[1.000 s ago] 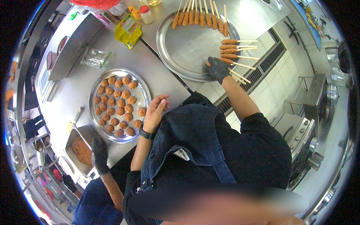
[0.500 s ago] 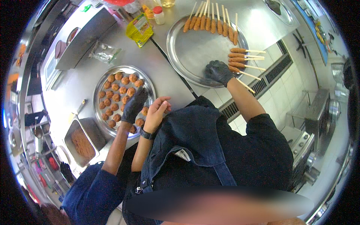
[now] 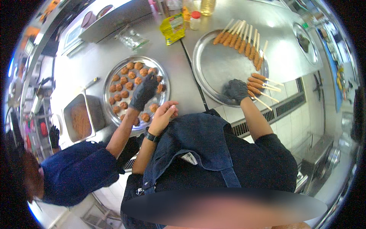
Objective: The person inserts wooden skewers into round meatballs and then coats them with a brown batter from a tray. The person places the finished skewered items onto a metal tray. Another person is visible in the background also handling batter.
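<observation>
My right hand (image 3: 235,91), in a black glove, is closed with its fingers curled down at the near right rim of a large round metal tray (image 3: 207,82). Whatever those fingers hold, if anything, is hidden. Beside it lie several coated skewers (image 3: 257,84) with pale sticks pointing right; one stick passes behind my wrist. More coated skewers (image 3: 243,44) fan along the tray's far edge. My bare left hand (image 3: 164,116), with a dark wristband, hovers near the table's front edge, fingers loosely bent and nothing in them.
A co-worker's black-gloved hand (image 3: 145,93) reaches over a round tray (image 3: 108,82) of browned balls (image 3: 124,80) at left. Nearby are a metal pan of brown crumbs (image 3: 80,119), a knife-like tool (image 3: 92,83), a yellow pouch (image 3: 172,29), a red-lidded jar (image 3: 195,21) and a clear bag (image 3: 131,38).
My view has turned, so the trays appear farther right. The co-worker's gloved hand has moved farther over the balls. My right hand stays at the large tray's near rim.
</observation>
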`<action>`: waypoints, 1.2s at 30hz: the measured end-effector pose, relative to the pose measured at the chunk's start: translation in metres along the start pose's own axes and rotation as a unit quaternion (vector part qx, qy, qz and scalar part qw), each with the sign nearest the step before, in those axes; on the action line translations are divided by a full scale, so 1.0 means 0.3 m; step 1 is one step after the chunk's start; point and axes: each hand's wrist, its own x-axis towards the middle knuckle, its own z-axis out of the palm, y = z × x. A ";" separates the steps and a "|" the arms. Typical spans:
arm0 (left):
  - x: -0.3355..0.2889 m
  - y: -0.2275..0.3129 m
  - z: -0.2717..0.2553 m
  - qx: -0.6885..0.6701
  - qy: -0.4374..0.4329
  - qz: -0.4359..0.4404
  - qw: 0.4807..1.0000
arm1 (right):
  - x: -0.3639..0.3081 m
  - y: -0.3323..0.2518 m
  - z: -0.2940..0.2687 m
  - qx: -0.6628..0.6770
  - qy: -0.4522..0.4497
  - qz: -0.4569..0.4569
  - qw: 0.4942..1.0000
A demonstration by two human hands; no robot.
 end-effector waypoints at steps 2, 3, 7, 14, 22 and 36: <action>-0.004 -0.007 0.008 -0.023 0.014 -0.015 1.000 | 0.018 0.002 -0.016 0.038 0.048 0.015 0.998; -0.006 -0.009 0.010 -0.034 0.015 -0.023 0.999 | 0.037 -0.008 -0.018 0.038 0.054 0.024 0.998; -0.020 -0.016 0.010 0.007 0.024 0.004 1.000 | 0.092 -0.052 -0.003 0.155 0.187 -0.115 0.963; -0.113 -0.083 -0.008 -0.016 0.078 -0.004 0.997 | 0.173 -0.114 -0.006 0.100 0.200 -0.272 0.936; -0.360 -0.544 0.036 0.096 0.308 -0.185 0.928 | 0.232 -0.068 -0.111 0.322 0.076 -0.308 0.892; -0.856 -1.050 0.689 -0.511 0.354 -0.191 0.760 | 0.077 -0.270 -0.221 0.293 0.031 -0.435 0.851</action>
